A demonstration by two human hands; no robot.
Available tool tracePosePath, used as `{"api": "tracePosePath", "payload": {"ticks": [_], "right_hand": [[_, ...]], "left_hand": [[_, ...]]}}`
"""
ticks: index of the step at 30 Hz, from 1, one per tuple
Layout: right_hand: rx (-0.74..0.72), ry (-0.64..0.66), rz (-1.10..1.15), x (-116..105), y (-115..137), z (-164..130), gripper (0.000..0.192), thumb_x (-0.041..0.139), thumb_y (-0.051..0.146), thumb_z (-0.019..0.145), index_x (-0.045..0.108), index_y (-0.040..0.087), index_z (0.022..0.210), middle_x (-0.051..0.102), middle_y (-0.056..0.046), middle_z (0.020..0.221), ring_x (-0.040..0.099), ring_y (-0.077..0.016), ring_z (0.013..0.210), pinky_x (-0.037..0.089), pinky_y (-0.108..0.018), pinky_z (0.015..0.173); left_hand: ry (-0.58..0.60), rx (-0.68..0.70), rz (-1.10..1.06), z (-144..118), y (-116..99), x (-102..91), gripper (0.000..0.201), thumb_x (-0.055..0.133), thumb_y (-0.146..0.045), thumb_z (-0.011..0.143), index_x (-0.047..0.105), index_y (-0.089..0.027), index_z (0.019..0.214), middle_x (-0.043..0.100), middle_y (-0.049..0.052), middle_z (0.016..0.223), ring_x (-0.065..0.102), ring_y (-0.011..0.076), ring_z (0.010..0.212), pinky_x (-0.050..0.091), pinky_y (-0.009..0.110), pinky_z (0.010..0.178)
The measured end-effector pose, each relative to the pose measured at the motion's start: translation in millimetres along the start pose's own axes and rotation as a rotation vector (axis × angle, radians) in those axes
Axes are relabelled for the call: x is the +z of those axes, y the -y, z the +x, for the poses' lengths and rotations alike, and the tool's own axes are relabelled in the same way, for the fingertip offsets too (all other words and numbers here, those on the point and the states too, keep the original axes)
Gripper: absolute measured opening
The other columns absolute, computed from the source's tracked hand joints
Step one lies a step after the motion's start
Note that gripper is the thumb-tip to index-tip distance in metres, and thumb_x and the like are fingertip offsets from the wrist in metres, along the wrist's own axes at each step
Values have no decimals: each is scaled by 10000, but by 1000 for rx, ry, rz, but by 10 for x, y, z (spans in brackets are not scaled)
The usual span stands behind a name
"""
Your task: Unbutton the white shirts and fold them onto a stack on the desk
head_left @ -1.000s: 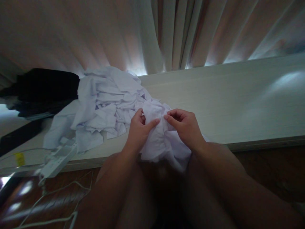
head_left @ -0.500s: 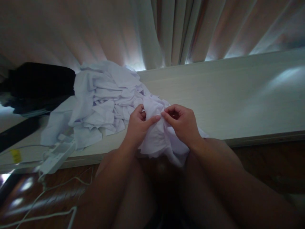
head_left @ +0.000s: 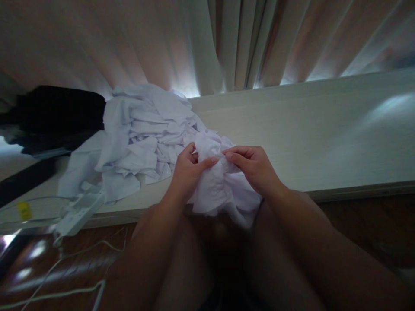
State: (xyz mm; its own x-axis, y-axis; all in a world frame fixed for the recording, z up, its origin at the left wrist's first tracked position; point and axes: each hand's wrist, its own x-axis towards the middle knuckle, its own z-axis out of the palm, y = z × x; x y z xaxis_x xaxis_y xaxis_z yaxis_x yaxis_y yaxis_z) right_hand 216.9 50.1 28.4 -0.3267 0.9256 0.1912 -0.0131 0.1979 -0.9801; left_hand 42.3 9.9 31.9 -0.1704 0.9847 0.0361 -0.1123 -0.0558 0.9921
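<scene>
Bare left hand: grips thin, crumpled white cloth, thumb uppermost.
Bare right hand: thumb and forefinger pinch a fold.
Cloth: between both hands, hanging at the front edge of the long, pale ledge (small, even pinches probably suit limp fabric).
Left side: white plastic power strip beside heaped white fabric, possibly a snag.
Background: pale pleated curtain.

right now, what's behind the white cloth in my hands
Beyond the white cloth, the pale ledge shows, with the white fabric heap toward the left. The cloth covers part of the ledge's front edge; anything else directly behind it is hidden.
</scene>
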Motion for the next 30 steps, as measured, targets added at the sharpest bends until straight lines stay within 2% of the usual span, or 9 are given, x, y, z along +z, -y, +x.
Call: {"api": "tracePosePath", "payload": {"ticks": [4,12,17,21,24,27,30], "right_hand": [[6,79,-9,-56,-30,21,205,735,292,790,803,214,966,783,-29,903,693,-182,782,526,-285,707],[-61,112,-194,-16,-9,12,195,701,294,829,805,233,982,781,-35,951,702,-213,877,528,-315,775],[16,143,-32,-52,-32,30,242,703,359,830,797,224,1008,773,-46,977,681,-220,882,527,-353,804],[77,170,79,-84,-73,57,301,725,399,808,792,187,1011,749,-45,861,627,-162,733,492,-291,678],[102,199,115,-90,-94,73,277,746,349,783,789,167,987,655,4,667,500,-99,569,395,-232,535],[118,175,106,-75,-87,72,247,750,322,772,787,152,948,528,51,529,387,-73,480,291,-211,449],[107,123,41,-46,-54,58,236,770,332,750,787,143,890,522,50,510,389,-71,462,280,-209,427]], "left_hand": [[14,-14,-15,6,7,-17,505,837,-295,687,637,-198,1141,778,69,946,745,229,746,610,314,634],[0,-31,13,24,42,-58,468,830,-275,678,650,-187,1102,778,83,939,747,234,737,612,319,630],[-4,-42,-6,18,27,-54,480,832,-296,679,643,-195,1108,779,83,941,746,238,740,614,337,648],[4,-39,-14,12,18,-44,495,830,-296,680,646,-188,1127,779,86,954,742,227,754,607,319,662],[20,-48,-4,15,27,-40,494,825,-291,682,656,-188,1134,777,90,984,737,221,757,601,310,654],[38,-35,25,19,43,-31,498,834,-282,671,666,-181,1128,771,94,1016,736,222,801,595,299,673],[29,-3,53,13,59,-8,492,830,-275,675,665,-179,1128,768,90,1019,732,217,823,588,286,682]]}}
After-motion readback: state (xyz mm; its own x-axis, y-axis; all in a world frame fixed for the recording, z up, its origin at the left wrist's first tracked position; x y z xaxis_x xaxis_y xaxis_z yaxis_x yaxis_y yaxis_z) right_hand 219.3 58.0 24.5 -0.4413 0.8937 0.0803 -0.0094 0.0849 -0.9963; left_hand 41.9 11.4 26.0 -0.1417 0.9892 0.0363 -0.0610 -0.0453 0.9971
